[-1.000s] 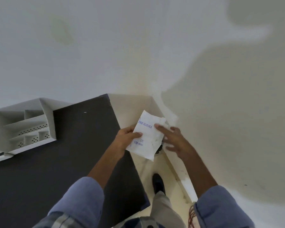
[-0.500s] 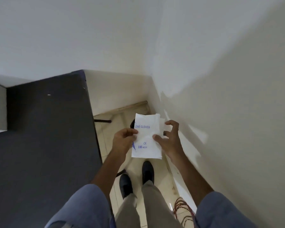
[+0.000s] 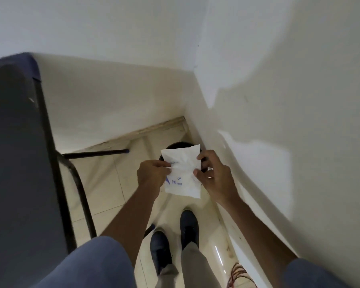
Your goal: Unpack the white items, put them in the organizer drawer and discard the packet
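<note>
A white packet (image 3: 182, 171) with blue print hangs between both hands, creased across its middle. My left hand (image 3: 152, 175) pinches its left edge. My right hand (image 3: 213, 177) pinches its right edge with thumb and fingers. Right behind the packet, low on the floor, a dark round bin (image 3: 179, 144) shows only its rim; the packet and my hands cover the remainder. The organizer drawer is out of view.
The dark table (image 3: 15, 163) with its black metal legs (image 3: 79, 183) fills the left side. A white wall (image 3: 279, 121) runs close along the right. My two dark shoes (image 3: 175, 235) stand on the pale tiled floor. Red cables (image 3: 237, 275) lie at the bottom right.
The view has swung right and down, away from the table and organizer toward the floor corner. The packet, held in both hands throughout, now hangs over the dark bin and is more creased.
</note>
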